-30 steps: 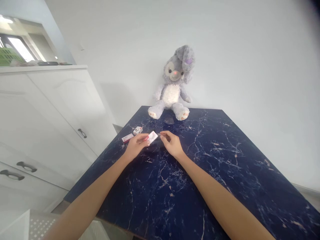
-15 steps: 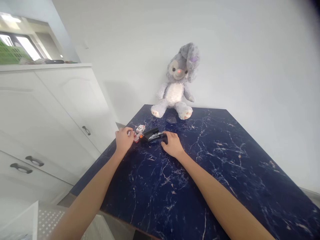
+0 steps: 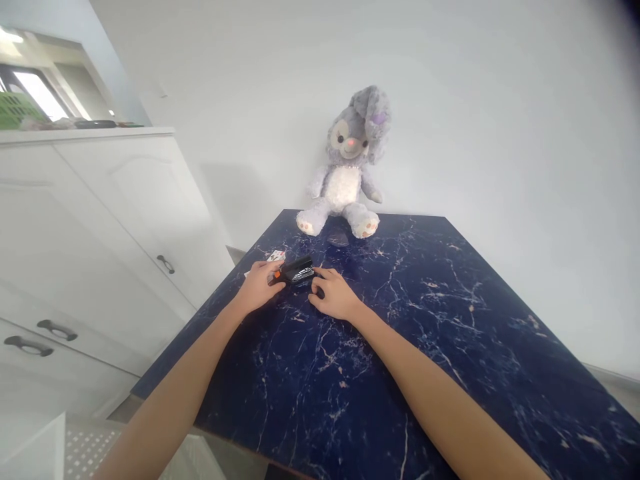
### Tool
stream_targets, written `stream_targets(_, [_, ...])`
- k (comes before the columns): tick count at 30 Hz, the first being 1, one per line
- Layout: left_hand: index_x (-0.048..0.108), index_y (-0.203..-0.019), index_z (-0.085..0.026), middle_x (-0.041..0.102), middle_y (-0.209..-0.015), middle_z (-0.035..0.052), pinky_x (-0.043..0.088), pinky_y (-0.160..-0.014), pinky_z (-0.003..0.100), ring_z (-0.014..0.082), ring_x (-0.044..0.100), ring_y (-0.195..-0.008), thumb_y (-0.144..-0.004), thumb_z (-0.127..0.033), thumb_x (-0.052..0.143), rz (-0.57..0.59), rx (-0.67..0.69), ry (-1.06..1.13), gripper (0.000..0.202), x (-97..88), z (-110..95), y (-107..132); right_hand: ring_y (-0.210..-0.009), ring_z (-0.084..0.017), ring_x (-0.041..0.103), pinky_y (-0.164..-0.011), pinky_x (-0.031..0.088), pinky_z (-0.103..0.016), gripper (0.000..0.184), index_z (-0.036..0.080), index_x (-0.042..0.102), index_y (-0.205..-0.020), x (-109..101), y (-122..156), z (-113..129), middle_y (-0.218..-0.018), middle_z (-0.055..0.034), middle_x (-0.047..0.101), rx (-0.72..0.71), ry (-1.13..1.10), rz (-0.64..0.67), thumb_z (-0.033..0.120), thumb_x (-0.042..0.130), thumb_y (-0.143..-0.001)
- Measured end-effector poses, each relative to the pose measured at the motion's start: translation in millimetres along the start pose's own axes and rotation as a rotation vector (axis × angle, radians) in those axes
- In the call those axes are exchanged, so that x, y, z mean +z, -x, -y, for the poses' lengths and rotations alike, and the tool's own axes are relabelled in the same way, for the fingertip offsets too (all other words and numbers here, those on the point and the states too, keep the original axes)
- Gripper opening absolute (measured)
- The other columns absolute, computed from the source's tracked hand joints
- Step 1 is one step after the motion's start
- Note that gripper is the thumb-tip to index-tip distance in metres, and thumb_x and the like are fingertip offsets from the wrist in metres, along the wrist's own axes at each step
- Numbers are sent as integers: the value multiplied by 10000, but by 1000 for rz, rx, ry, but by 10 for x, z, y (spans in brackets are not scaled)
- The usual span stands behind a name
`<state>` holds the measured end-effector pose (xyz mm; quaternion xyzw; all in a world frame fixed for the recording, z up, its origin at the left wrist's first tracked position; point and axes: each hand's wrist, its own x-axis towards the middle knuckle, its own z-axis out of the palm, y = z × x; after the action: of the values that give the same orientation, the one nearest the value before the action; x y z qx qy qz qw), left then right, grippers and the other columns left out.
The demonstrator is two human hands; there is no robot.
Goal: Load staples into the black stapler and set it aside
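Note:
A black stapler (image 3: 296,269) with an orange tab at its left end lies on the blue marbled table, a strip of bare metal showing along it. My left hand (image 3: 257,288) grips its left end, thumb on the near side and fingers on the far side. At the other end, my right hand (image 3: 336,295) has its index finger against the metal part and its remaining fingers curled around the dark tip. Just behind my left hand is a small white and red box (image 3: 277,255), partly covered by the fingers.
A grey plush rabbit (image 3: 345,183) sits at the table's back edge against the wall, a dark round patch before its feet. White cabinets (image 3: 115,220) stand to the left, with a green basket (image 3: 17,110) on top. The marbled tabletop (image 3: 450,347) stretches right.
My left hand has moved right from the small boxes onto the stapler's left end. My right hand has come slightly left, and less of the stapler's metal rail sticks out.

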<state>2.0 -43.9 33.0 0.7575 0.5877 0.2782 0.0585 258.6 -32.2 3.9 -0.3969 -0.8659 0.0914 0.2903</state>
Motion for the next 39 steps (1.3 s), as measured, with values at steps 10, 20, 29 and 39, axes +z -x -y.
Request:
stream_targets(10, [639, -1334, -263, 690, -1177, 82, 440, -1076, 433, 289, 533, -1254, -765, -284, 744, -36, -17, 68, 578, 2, -23, 10, -1307, -268, 472, -1060, 385, -453, 183, 232, 699, -879, -77, -5, -23, -1415, -89, 587, -76, -26, 75, 347, 577, -951])
stream_targets(20, [700, -1221, -235, 727, -1170, 76, 436, -1066, 458, 307, 577, -1195, -868, -348, 613, -182, 0, 26, 381, -64, 25, -34, -1277, -286, 467, -1061, 395, -472, 143, 208, 644, -1001, 8, 26, 25, -1452, -127, 491, -14, 90, -43, 307, 555, -949])
stream_targets(29, [745, -1095, -217, 745, -1089, 119, 495, -941, 425, 305, 669, -1003, -868, -365, 573, -159, -166, -233, 321, -104, 350, -45, -1153, -293, 528, -1007, 432, -441, 153, 196, 658, -989, 71, 10, -47, -1309, -138, 565, 93, 182, -82, 225, 517, -939])
stream_targets(39, [737, -1106, -293, 746, -945, 7, 508, -731, 313, 206, 671, -775, -820, -292, 527, 6, -132, 98, 355, -299, 177, -10, -1048, -268, 539, -974, 427, -402, 142, 204, 655, -962, 37, 6, -14, -1148, -109, 627, 91, 183, -66, 220, 516, -940])
